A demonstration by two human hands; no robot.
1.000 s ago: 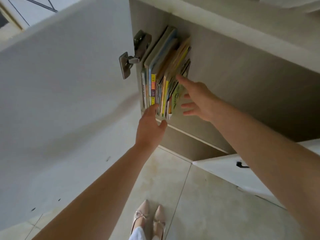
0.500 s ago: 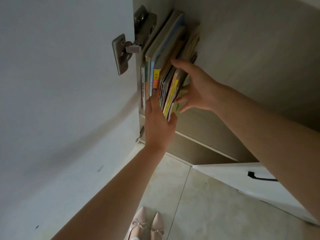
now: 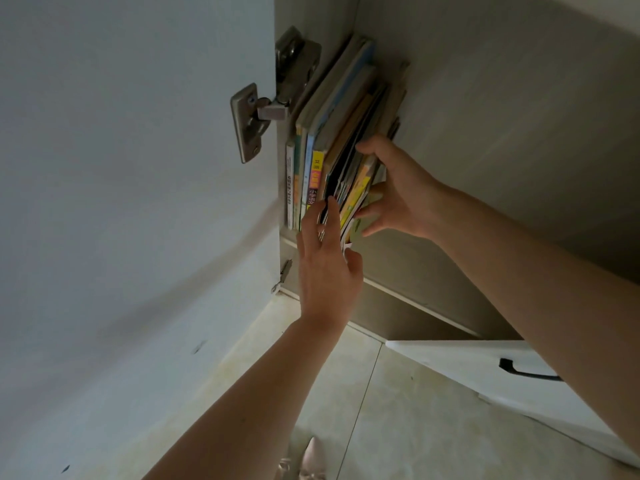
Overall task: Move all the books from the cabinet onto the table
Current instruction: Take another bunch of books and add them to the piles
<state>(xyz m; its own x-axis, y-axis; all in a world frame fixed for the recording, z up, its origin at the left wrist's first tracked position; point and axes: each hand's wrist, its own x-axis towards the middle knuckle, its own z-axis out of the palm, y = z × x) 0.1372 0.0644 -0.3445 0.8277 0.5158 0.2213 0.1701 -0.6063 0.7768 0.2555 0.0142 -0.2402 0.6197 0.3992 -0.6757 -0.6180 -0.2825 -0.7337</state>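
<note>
A row of thin books [image 3: 332, 140] stands upright at the left end of the cabinet shelf [image 3: 433, 258], against the side wall. My right hand [image 3: 398, 188] wraps the right side of the bundle, thumb on top, fingers spread along a green-and-yellow cover. My left hand [image 3: 327, 265] presses against the spines from the front, with its fingertips slipped between books near the middle of the row. Together the two hands clasp the rightmost group of books. The leftmost few books, white, green and blue, stand outside the grip.
The white cabinet door [image 3: 121, 202] stands open on the left, hung on a metal hinge [image 3: 256, 116]. A second white door with a black handle [image 3: 526, 372] is open at lower right. Beige floor tiles [image 3: 398, 427] and my shoes [image 3: 308, 462] lie below.
Both hands have gone from reaching toward the books to closing on them. The right hand now covers the right side and the left fingers have pushed in between the spines.
</note>
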